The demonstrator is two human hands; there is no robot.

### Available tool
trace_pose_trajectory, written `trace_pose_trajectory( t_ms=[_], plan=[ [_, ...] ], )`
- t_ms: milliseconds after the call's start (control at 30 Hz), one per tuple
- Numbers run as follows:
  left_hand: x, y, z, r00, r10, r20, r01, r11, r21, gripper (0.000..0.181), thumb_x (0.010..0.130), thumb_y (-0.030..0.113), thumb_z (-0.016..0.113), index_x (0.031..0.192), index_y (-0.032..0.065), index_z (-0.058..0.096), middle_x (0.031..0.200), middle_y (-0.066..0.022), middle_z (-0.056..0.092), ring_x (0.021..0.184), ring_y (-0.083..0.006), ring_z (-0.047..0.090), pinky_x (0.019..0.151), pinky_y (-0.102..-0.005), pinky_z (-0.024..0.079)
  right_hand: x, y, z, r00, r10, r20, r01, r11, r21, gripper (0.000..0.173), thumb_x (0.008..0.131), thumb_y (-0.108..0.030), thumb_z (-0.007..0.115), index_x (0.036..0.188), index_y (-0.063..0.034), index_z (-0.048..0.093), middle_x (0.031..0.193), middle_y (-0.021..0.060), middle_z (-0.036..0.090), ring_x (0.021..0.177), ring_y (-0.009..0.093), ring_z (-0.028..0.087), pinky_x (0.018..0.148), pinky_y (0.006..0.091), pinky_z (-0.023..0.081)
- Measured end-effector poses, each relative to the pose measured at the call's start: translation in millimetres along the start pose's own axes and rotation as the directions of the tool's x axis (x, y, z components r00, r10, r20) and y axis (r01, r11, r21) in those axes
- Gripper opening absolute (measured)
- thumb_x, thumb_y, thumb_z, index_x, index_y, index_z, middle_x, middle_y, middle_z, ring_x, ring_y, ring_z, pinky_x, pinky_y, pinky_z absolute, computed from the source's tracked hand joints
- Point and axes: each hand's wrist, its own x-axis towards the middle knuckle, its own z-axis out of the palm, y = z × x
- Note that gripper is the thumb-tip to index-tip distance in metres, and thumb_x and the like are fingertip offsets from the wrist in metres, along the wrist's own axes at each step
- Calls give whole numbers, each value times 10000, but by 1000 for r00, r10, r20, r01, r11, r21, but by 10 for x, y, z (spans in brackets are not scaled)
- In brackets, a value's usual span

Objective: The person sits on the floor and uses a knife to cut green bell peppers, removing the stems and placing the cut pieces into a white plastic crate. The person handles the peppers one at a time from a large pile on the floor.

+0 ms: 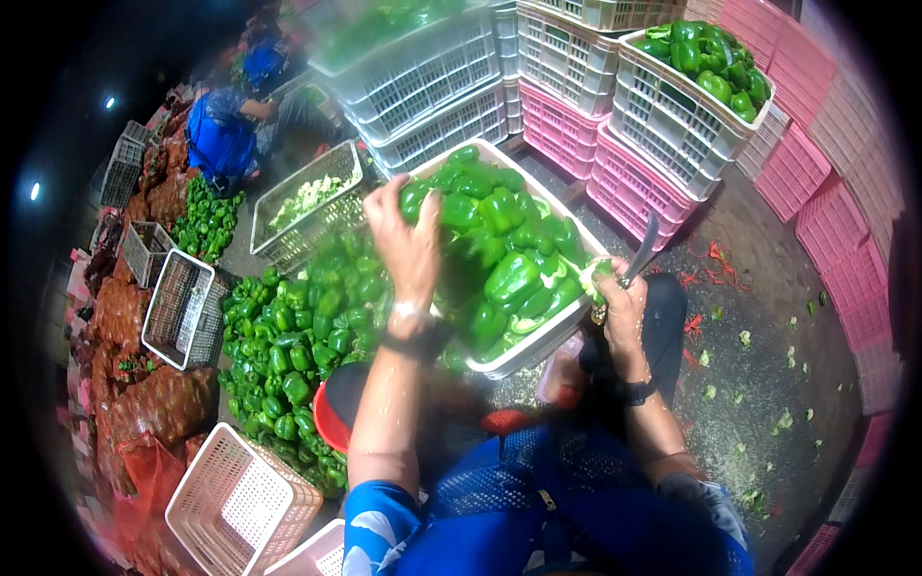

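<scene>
A white plastic crate point(529, 353) heaped with green bell peppers point(513, 279) stands before me. Over its far left side, my left hand point(405, 241) has its thumb and fingers around a green bell pepper point(413, 201). My right hand point(624, 301), by the crate's right corner, grips a knife point(643, 248) with a curved blade pointing up and away. The same hand pinches a pale pepper core point(592, 279) with some green on it. Several peppers in the crate show cut, hollow ends.
Whole peppers point(288, 360) are piled on the floor at left. A crate of pale cores point(317, 198) stands beyond them, near a seated person point(223, 133). Stacked crates point(562, 122) rise ahead, and mesh sacks point(155, 396) line the left. Scraps point(781, 421) litter the floor at right.
</scene>
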Motion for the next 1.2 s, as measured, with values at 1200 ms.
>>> trace_pose_trajectory(
  t_ms=[1200],
  plan=[
    [-758, -1311, -95, 941, -337, 3, 337, 941, 15, 278, 790, 97, 729, 1064, 56, 712, 1063, -149, 670, 1014, -296, 639, 911, -383, 504, 125, -891, 1014, 925, -369, 87, 345, 915, 209, 313, 967, -136, 605, 1268, -51, 601, 934, 23, 656, 595, 38, 519, 469, 184, 395]
  ],
)
